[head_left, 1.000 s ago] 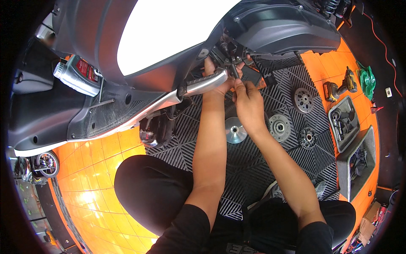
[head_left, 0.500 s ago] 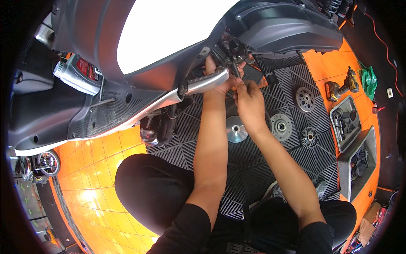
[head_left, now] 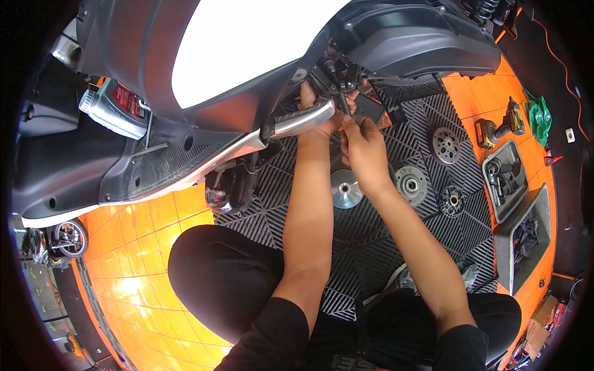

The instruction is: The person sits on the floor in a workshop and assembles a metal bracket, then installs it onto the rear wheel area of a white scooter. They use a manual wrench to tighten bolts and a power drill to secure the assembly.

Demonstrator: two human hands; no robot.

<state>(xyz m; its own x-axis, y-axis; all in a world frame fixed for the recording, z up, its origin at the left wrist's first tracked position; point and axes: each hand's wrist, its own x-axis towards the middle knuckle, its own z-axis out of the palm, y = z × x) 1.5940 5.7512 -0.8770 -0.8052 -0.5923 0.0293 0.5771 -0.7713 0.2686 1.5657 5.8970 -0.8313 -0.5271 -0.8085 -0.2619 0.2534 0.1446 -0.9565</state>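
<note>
The right hand (head_left: 367,148), pinching a dark rod (head_left: 344,105), has barely shifted; whether the left hand (head_left: 317,131) grips, I cannot tell.

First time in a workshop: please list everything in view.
Scooter: one, white and black, across top
Bottle: one, silver, upper left
Wheel: one, dark, far left
Discs: at least four, grey, on mat
Mat: one, black, centre
Tiles: many, orange, surrounding
Drill: one, black and yellow, right
Bag: one, green, right
Trays: two, grey, right
Cable: one, red, upper right
Cardboard box: one, brown, lower right
Rod: one, dark, upper centre
Left grip: one, bare, at scooter
Right grip: one, bare, on rod
Forearms: two, bare, centre
Legs: two, clothed black, bottom
</note>
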